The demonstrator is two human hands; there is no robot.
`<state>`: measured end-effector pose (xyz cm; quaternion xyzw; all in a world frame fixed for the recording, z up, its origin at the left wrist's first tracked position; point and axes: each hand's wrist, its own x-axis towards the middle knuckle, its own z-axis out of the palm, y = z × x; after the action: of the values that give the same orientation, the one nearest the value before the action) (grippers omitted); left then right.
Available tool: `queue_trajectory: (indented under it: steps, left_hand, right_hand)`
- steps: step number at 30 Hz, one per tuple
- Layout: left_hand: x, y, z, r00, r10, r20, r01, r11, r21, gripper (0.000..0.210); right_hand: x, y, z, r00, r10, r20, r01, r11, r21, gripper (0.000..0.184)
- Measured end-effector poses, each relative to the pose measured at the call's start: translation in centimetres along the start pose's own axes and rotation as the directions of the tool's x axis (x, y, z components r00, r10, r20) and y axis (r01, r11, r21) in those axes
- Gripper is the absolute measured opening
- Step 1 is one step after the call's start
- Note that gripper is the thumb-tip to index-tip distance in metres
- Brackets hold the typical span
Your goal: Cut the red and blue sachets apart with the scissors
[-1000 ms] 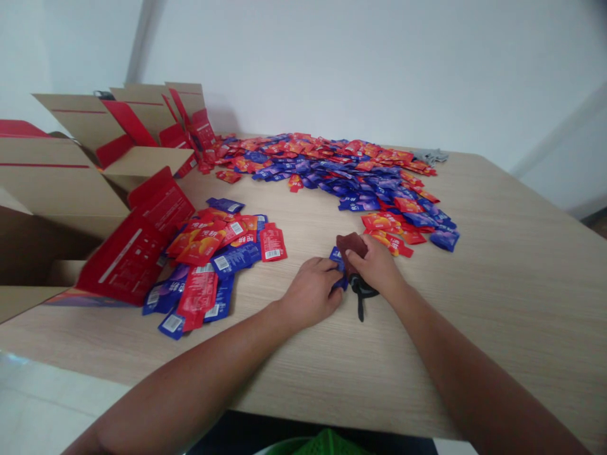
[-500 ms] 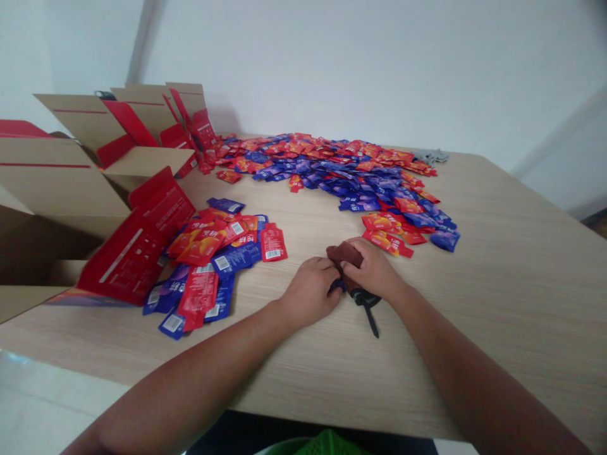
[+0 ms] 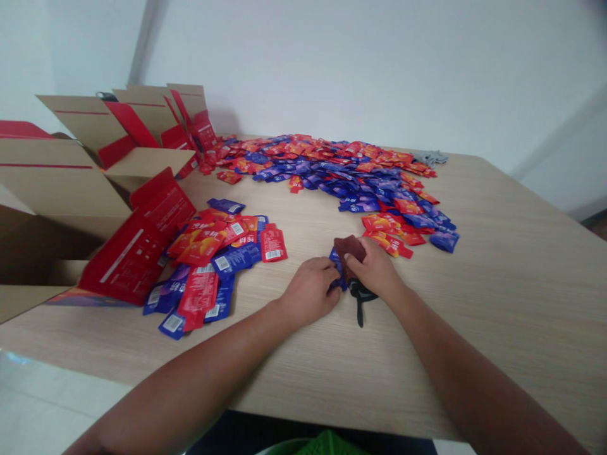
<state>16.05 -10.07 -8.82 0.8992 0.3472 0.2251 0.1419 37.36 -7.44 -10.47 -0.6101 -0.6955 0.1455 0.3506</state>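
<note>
My left hand [image 3: 313,289] rests on the table with its fingers curled over a blue sachet [image 3: 337,270], which is partly hidden under them. Close on its right, my right hand [image 3: 380,268] is closed round a brown, soft-looking piece [image 3: 349,251] with a black part [image 3: 360,291] at its near end. From that end a short black strap or stem [image 3: 360,313] sticks out toward me. Whether the brown and black parts are one thing I cannot tell. The brown piece stands against the blue sachet's right side.
Left of my hands lies a loose pile of red and blue sachets [image 3: 202,243]. A larger heap of sachets [image 3: 332,161] curves along the back and right. Open cardboard boxes [image 3: 52,183] with red flaps line the left side. Some grey cloth [image 3: 430,157] lies at the far right.
My right hand has turned the brown piece more upright and slightly to the right, uncovering more of the blue sachet. The black strap has swung left. My left hand stays in place.
</note>
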Motion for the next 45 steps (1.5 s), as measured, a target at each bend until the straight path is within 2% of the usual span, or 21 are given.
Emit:
queue_trajectory:
  steps: [3, 6, 8, 16, 22, 27, 32, 42, 45]
  left_hand:
    - [0.0, 0.1, 0.0, 0.999, -0.033, 0.001, 0.033, 0.999, 0.015, 0.011]
    - [0.0, 0.1, 0.1, 0.999, -0.05, -0.005, 0.05, 0.998, 0.026, 0.01]
    - [0.0, 0.0, 0.2, 0.999, -0.04, -0.002, 0.04, 0.999, 0.026, 0.01]
    - [0.0, -0.3, 0.3, 1.0, -0.025, 0.008, 0.025, 1.0, -0.004, 0.012]
    - [0.1, 0.0, -0.1, 0.999, -0.038, 0.031, 0.037, 0.999, 0.019, 0.011]
    - [0.0, 0.1, -0.3, 0.999, -0.031, 0.024, 0.03, 0.999, 0.025, 0.009]
    - [0.0, 0.0, -0.3, 0.999, -0.031, 0.021, 0.03, 0.999, 0.027, 0.008]
    - [0.0, 0.2, -0.3, 1.0, -0.024, 0.015, 0.023, 0.999, 0.046, 0.013]
    - [-0.1, 0.1, -0.2, 0.999, -0.026, 0.037, 0.023, 0.997, 0.068, 0.025]
  right_hand:
    - [-0.1, 0.0, -0.2, 0.994, -0.108, 0.021, 0.107, 0.994, 0.028, 0.023]
    - [-0.2, -0.2, -0.3, 0.953, -0.293, 0.076, 0.287, 0.954, 0.085, 0.038]
    - [-0.3, -0.3, -0.4, 0.933, -0.344, 0.103, 0.335, 0.938, 0.092, 0.042]
    - [-0.1, -0.5, -0.2, 0.958, -0.267, 0.107, 0.26, 0.963, 0.076, 0.036]
    - [0.1, -0.2, 0.0, 0.997, -0.036, 0.068, 0.034, 0.999, 0.033, 0.014]
    - [0.3, 0.2, 0.0, 1.0, 0.029, 0.006, -0.029, 1.0, 0.001, 0.015]
    - [0.6, 0.6, -0.1, 0.998, 0.044, -0.034, -0.046, 0.997, -0.066, 0.012]
    - [0.9, 1.9, -0.3, 0.993, -0.022, -0.114, -0.004, 0.975, -0.224, 0.014]
    - [0.8, 1.5, -0.5, 0.995, -0.001, -0.104, -0.021, 0.978, -0.206, 0.013]
